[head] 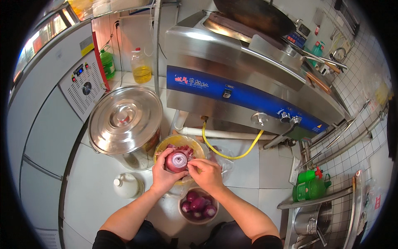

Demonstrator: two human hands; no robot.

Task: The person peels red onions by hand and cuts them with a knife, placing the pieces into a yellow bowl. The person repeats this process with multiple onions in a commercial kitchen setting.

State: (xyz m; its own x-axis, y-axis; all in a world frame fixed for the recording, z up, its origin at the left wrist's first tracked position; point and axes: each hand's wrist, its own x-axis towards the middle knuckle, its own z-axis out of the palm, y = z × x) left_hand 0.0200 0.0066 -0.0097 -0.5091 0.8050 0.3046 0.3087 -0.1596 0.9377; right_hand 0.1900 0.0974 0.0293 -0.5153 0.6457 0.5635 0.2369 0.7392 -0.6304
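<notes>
A red onion (176, 161) with a cut end showing pale rings is held in my left hand (164, 176), fingers wrapped around its left side and thumb beneath. My right hand (207, 175) touches the onion's right edge, thumb and forefinger pinched together there; whether a bit of skin is between them cannot be told. Below the onion stands a yellowish bin (199, 144) with red onion skins (187, 150) inside. Nearer to me, a round bowl (199, 223) on the floor holds several red onions (198, 204), partly under my right forearm.
A large lidded steel pot (107, 124) stands left of the bin, with a white plastic jug (126, 185) nearer me. Ahead is a steel gas stove (199, 43) with a yellow hose (231, 157). A metal shelf (320, 199) stands at right, a white cabinet (46, 124) at left.
</notes>
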